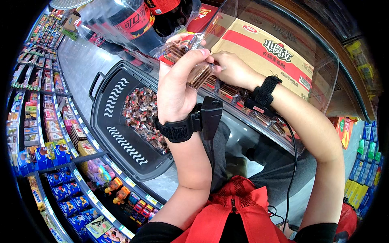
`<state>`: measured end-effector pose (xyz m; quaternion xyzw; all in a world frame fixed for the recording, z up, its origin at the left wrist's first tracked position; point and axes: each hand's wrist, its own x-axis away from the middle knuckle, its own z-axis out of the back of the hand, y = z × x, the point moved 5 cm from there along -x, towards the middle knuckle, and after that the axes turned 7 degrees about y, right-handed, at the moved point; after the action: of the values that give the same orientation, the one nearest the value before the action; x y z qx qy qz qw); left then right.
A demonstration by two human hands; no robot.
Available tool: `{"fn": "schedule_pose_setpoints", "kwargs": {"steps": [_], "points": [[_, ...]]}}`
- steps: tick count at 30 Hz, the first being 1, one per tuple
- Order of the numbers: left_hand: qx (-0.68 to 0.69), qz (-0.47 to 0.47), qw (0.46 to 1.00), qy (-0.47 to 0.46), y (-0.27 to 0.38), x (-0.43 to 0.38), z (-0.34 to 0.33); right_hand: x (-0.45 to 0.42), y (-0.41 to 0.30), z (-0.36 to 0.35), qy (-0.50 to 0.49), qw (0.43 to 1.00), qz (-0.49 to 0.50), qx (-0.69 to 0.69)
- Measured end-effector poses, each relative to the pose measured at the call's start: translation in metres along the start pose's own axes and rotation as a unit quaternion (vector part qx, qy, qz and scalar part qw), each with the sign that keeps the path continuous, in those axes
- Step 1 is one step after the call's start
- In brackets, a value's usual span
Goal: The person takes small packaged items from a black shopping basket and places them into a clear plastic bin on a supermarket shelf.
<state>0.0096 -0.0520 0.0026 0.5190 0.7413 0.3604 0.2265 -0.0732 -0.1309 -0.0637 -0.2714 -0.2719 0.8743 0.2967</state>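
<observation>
My left hand [179, 79] is raised in front of me, closed around several chocolate-coloured wafer biscuits in clear wrappers with red and yellow print. One wrapped wafer [200, 74] sticks out below its thumb. Fingertips of my right hand [235, 68] meet beside that wafer and pinch a bit of clear wrapper at its end; the fingers partly hide what they grip. Under both hands, more wrapped wafers [229, 91] lie in a row along the front of a clear plastic display bin [326, 82]. Black straps circle both wrists, the left one carrying a small black device [211, 109].
A printed cardboard carton [240, 38] sits inside the display bin. To the left, a black tub [106, 145] holds many small wrapped sweets on the floor. Shrink-wrapped cola bottles [133, 22] stand behind it. Stocked shelves [76, 170] curve along the left. A black cable [294, 152] hangs by my right arm.
</observation>
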Motion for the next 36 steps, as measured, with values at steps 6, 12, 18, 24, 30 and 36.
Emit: {"fn": "schedule_pose_setpoints", "kwargs": {"steps": [6, 12, 18, 24, 30, 36], "points": [[-0.005, 0.005, 1.0, 0.003, 0.0, 0.0, 0.001, -0.003, 0.007, -0.003, 0.015, 0.999, 0.027, 0.019], [-0.004, 0.011, 1.0, 0.004, -0.001, -0.001, 0.002, 0.0, 0.0, 0.007, -0.01, 0.997, -0.046, 0.066], [-0.006, 0.007, 1.0, 0.008, 0.001, -0.001, 0.003, -0.013, -0.016, 0.033, 0.126, 0.992, -0.027, 0.011], [-0.065, -0.01, 0.998, -0.005, -0.001, 0.001, 0.002, -0.011, -0.061, 0.085, 0.291, 0.931, 0.075, -0.207], [-0.035, -0.053, 0.997, -0.05, -0.009, -0.004, 0.0, -0.008, -0.089, 0.084, 0.121, 0.957, 0.237, -0.113], [-0.085, -0.043, 0.993, -0.076, -0.013, -0.006, 0.0, -0.009, -0.091, 0.078, 0.053, 0.959, 0.235, -0.151]]}}
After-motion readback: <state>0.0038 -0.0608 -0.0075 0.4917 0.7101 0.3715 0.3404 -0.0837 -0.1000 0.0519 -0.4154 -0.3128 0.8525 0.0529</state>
